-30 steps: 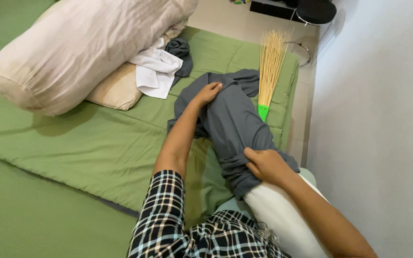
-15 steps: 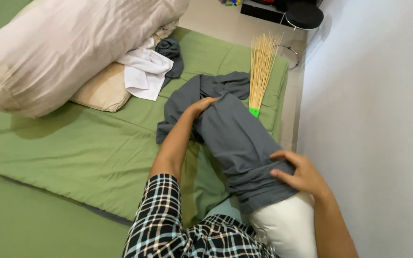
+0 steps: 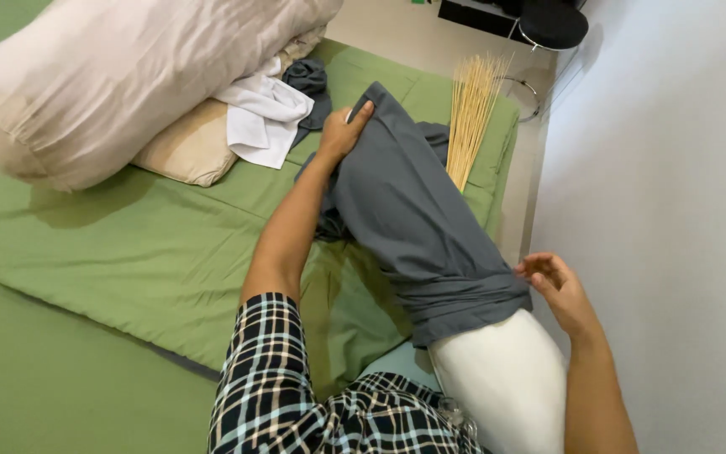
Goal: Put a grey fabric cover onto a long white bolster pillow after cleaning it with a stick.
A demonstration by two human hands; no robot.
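The left hand (image 3: 342, 134) reaches out along a straight arm, fingers closed on the far end of the grey pillowcase (image 3: 418, 227). The case sheathes most of a white pillow (image 3: 497, 378), which lies slantwise over the green bed (image 3: 128, 244). The right hand (image 3: 556, 286) hovers beside the case's bunched hem, fingers loosely curled, holding nothing.

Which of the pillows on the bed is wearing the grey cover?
The white pillow nearest the person, half inside the grey cover held by the left hand. The big pinkish pillow and the beige one beneath it lie untouched at the far side.
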